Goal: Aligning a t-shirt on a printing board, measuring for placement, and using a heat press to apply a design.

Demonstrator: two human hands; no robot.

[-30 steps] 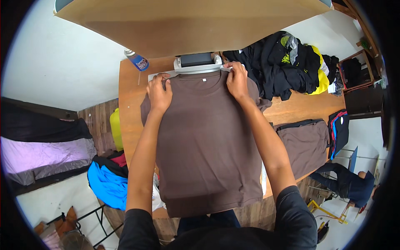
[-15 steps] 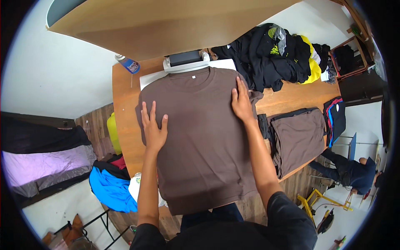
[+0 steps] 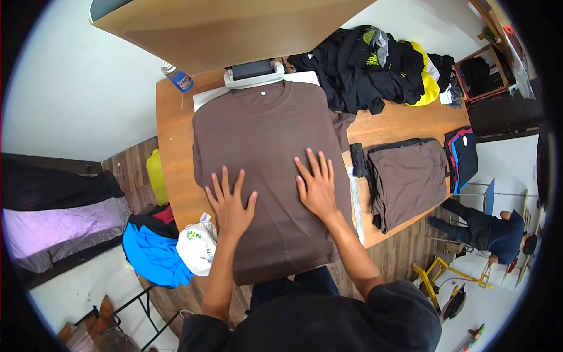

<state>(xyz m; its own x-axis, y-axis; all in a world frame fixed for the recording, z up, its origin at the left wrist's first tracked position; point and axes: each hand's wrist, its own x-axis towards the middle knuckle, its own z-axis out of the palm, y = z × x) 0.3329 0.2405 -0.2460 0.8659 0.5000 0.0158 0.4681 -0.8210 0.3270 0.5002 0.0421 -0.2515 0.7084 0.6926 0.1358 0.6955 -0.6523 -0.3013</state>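
Observation:
A brown T-shirt [image 3: 264, 135] lies spread out in front of me, its collar at the far end and its hem at the table's near edge. Under its shoulders shows a white board [image 3: 206, 98], part of a folding frame or press whose rest is hidden by the cloth. My left hand [image 3: 231, 208] rests flat on the left side of the shirt with fingers spread. Right of the middle, my right hand [image 3: 318, 186] also lies flat on the fabric, fingers apart. Neither hand grips anything.
Folded brown and black shirts [image 3: 407, 182] lie on the wooden table [image 3: 176, 158] at the right. Behind them is a heap of black clothes [image 3: 358, 70]. A spray can [image 3: 177, 78] stands far left; a white bundle [image 3: 197, 248] is near left. A person [image 3: 498, 232] is farther right.
Both hands have slid toward me from the upper part of the shirt; my right hand has also moved inward from the right edge. The view has shifted slightly.

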